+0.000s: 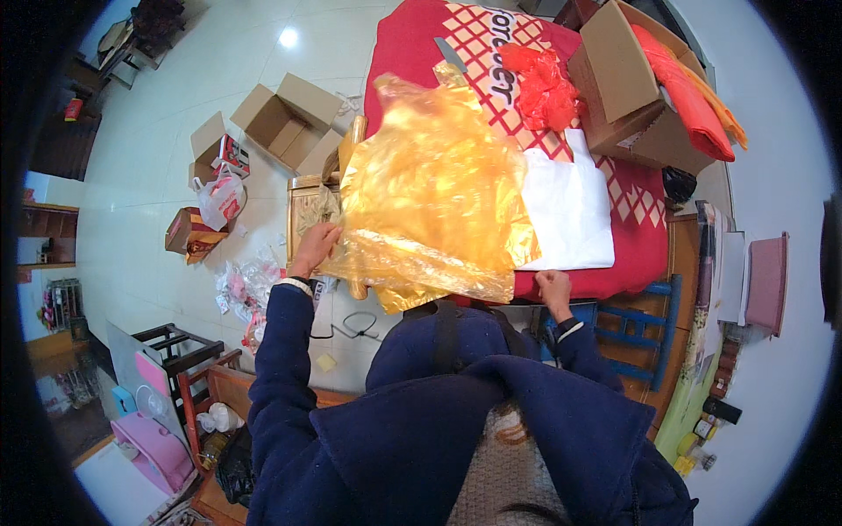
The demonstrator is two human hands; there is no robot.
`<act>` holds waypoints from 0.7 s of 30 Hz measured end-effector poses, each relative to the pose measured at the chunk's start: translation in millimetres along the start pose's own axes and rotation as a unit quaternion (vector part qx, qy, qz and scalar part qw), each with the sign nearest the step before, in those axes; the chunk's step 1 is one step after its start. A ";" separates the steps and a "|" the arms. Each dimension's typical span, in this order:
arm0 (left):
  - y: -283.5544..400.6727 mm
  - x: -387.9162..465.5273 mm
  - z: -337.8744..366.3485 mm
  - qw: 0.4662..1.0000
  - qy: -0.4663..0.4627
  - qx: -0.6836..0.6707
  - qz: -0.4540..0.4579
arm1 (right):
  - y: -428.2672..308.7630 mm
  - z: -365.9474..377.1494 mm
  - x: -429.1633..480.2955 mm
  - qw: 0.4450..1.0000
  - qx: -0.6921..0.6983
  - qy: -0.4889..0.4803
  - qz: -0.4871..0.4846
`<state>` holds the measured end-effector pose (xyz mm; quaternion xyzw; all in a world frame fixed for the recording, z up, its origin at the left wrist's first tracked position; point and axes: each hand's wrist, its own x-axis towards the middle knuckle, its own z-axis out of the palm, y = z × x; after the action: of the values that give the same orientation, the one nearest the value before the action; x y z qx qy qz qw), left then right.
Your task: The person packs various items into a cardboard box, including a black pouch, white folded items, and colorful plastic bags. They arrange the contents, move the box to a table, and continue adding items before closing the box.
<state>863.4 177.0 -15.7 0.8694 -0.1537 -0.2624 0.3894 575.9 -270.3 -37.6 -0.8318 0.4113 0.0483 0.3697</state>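
Observation:
A shiny, translucent yellow plastic bag [434, 177] spreads over the front of the table, its near edge hanging past the table's edge; its surface is blurred. My left hand [319, 248] pinches the bag's left edge, out beyond the tabletop. My right hand [554, 289] is at the table's front edge with curled fingers, a little right of the bag's near corner; whether it grips anything is not visible. Partly under the yellow bag, on the right, are flat white plastic bags [569, 210]. A red cloth [401, 39] with a lattice pattern covers the table.
A knife [450, 54] lies behind the yellow bag, beside a crumpled red plastic bag [546, 89]. An open cardboard box [612, 72] holding red and orange bags stands back right. Another open box [286, 125] is on the floor left. A blue chair [638, 332] stands right.

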 end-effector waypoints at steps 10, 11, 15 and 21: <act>91.0 -10.1 -7.9 0.890 0.339 0.223 0.206 | -169.9 -36.4 130.1 0.931 0.086 0.060 -0.350; 104.1 -16.9 4.5 0.898 0.311 0.208 0.230 | -189.6 -31.3 137.7 0.911 0.094 0.052 -0.398; 135.7 -29.8 74.6 0.937 0.127 0.203 0.256 | -235.6 -2.2 160.4 0.858 0.010 -0.033 -0.512; 125.5 -14.0 131.7 0.933 0.047 0.311 0.172 | -215.3 14.9 212.5 0.898 0.098 -0.113 -0.414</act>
<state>768.3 23.6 10.5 0.9187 -0.3564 -0.0895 0.1451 873.8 -314.7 -6.1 -0.8755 -0.0117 -0.0564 0.4798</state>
